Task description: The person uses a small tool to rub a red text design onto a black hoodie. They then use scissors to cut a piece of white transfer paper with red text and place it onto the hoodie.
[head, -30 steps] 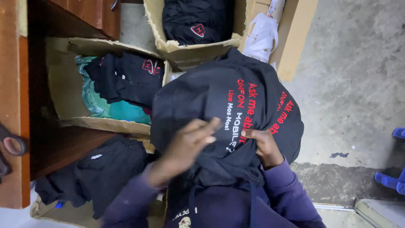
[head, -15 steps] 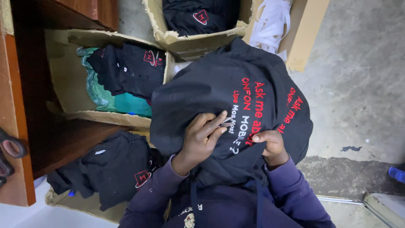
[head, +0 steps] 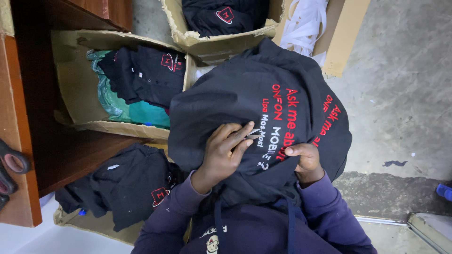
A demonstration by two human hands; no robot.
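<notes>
left hand (head: 225,151) pinching small snips (head: 252,134) on black shirt (head: 245,99), right hand (head: 306,160) fingers gripping shirt fabric

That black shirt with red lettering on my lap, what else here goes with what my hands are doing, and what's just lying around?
In hand:
black shirt with red lettering
small metal snips, in the left hand
right hand, gripping the cloth

Lying about:
cardboard boxes of folded black shirts
teal cloth
white strips
wooden table
scissors

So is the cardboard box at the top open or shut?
Open: the cardboard box has its flaps apart, and dark folded garments show inside.
</notes>
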